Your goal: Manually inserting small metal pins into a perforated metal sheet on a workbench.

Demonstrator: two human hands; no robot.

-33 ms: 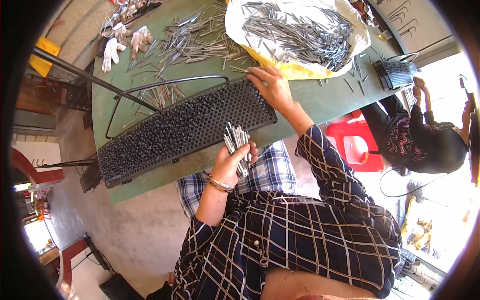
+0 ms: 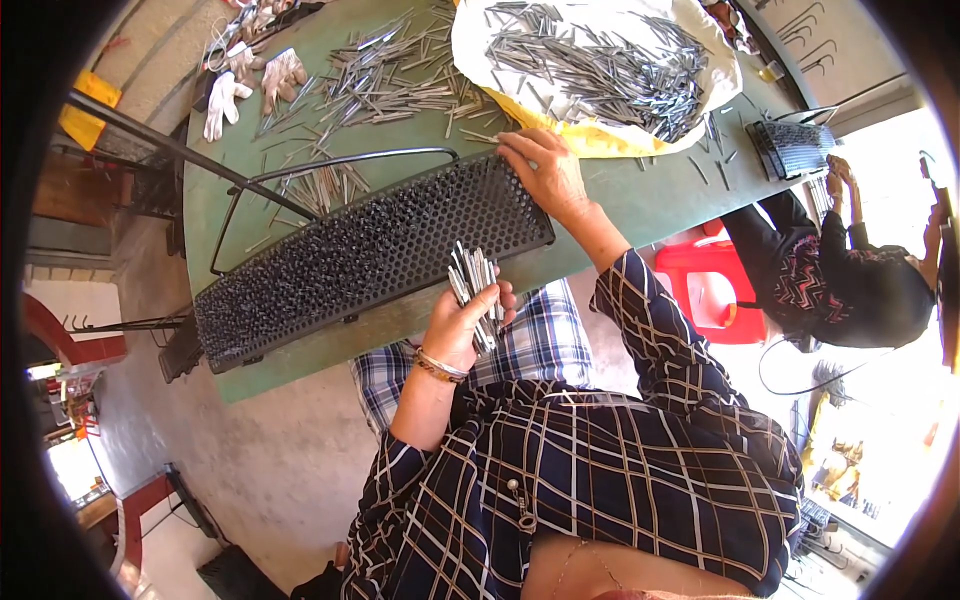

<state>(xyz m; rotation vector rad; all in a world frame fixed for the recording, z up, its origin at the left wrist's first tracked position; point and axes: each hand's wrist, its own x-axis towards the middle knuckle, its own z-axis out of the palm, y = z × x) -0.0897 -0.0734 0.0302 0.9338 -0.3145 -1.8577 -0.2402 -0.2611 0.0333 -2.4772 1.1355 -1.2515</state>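
Note:
My left hand [image 2: 468, 318] is closed around a bundle of short, thin metal rods [image 2: 474, 272], held upright just off the near edge of a long black perforated rack [image 2: 430, 225]. Many dark rod ends crowd the rack's left and middle holes, while bare holes show toward its right end. My right hand [image 2: 548, 172] reaches over the rack's far right corner. Its fingers are bent together, with the tips at the far rim beside a loose rod [image 2: 478, 137]. Whether they pinch anything is hidden.
Loose rods [image 2: 400, 85] lie scattered across the green table [image 2: 625, 190]. Beyond the rack sits a white-and-yellow sack [image 2: 590, 140] with a heap of rods. Work gloves [image 2: 225, 105] lie far left. To the right, another person [image 2: 830, 270] works at a similar rack [image 2: 795, 148] near a red stool [image 2: 700, 290].

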